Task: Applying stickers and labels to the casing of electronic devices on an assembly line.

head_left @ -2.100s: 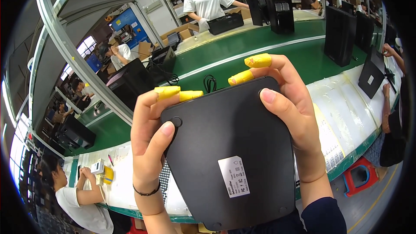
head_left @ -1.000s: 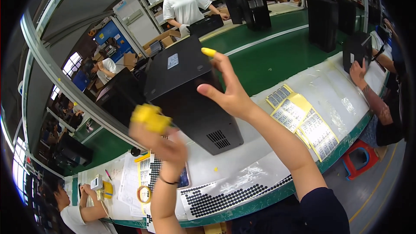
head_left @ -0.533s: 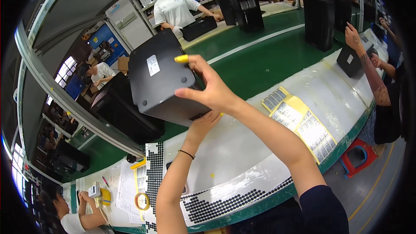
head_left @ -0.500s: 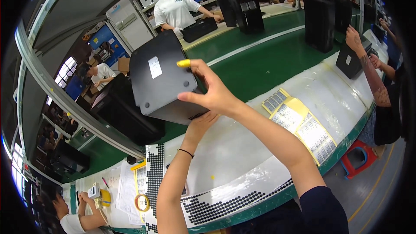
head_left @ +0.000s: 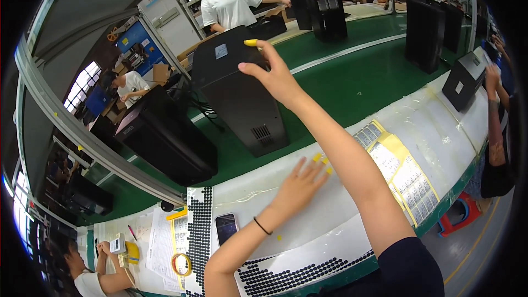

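Observation:
A tall black case (head_left: 242, 104) stands on the green conveyor belt, its labelled end face up and a slotted vent low on the side toward me. My right hand (head_left: 278, 77) grips its top right corner, thumb and forefinger apart on the top; the forefinger wears a yellow finger cot, and the other fingers are mostly hidden. Away from the case, my left hand (head_left: 300, 190) is over the white worktop (head_left: 341, 214), open and slightly blurred, with yellow cots on several fingertips. Nothing is in it. Closest to its wrist lies a phone (head_left: 226, 228).
Sheets of black round pads (head_left: 291, 275) line the front edge. Yellow-edged label sheets (head_left: 404, 173) lie right, a tape roll (head_left: 181, 264) left. Another black case (head_left: 165, 137) stands left, beside a metal frame post (head_left: 99, 137). Co-workers (head_left: 228, 8) are around the belt (head_left: 352, 77).
The case was tilted toward me with both hands on it; now it stands upright, farther off. My left hand has let go and moved right over the worktop.

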Demonstrator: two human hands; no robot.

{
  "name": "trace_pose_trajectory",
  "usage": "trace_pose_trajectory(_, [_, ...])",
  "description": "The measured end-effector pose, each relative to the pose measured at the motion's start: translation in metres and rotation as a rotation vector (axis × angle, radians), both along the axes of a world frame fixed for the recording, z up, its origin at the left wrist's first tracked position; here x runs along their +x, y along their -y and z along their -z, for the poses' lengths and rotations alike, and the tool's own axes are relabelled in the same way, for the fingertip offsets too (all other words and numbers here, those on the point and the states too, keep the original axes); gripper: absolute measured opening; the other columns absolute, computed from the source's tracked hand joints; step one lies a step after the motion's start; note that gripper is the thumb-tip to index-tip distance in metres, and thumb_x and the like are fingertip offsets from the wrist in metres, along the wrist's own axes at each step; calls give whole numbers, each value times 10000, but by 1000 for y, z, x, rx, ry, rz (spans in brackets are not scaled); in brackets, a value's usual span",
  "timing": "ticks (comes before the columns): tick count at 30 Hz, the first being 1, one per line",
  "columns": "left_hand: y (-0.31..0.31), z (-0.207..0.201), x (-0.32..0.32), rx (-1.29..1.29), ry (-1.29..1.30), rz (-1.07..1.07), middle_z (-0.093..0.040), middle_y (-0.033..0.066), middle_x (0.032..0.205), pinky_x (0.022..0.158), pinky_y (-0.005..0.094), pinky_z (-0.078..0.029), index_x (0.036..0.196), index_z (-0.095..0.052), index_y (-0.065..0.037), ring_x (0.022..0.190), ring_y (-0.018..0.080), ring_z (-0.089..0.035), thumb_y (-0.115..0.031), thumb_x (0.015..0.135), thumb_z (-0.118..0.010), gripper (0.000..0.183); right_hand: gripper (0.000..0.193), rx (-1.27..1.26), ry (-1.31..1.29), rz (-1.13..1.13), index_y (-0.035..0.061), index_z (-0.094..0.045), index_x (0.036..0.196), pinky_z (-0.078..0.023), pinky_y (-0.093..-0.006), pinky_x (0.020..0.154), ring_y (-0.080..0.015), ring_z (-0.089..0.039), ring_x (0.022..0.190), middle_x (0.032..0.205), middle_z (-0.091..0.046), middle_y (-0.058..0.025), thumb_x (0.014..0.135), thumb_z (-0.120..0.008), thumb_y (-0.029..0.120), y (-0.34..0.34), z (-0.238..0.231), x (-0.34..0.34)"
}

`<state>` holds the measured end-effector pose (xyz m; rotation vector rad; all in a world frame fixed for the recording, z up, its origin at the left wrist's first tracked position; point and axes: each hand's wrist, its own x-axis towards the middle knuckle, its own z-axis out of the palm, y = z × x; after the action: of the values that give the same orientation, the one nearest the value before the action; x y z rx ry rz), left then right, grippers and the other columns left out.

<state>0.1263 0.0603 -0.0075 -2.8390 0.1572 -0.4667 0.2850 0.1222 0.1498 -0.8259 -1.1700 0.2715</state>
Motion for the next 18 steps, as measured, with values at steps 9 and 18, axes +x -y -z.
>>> trace_pose_trajectory(9, [63,9,-55,-445,-108,149,-486,156,1300,1098,482,-295,1219,-522,-81,1257,339,-428,-128,886,-569,339,444,-3,-5,46,55,-462,1237,-406,-237,832,-93,-498,902,1000,-529,-28,849,-656,150,9,8,-23])
trace_pose_trajectory(18, [-58,-76,-73,-1307,1261,-247,-389,128,1397,1104,326,-240,1380,-352,-16,1319,219,-343,-277,1005,-464,471,747,77,157,16,54,-320,1376,-324,-336,1021,-192,-429,1165,1280,-422,-89,764,-695,261,95,51,-45])
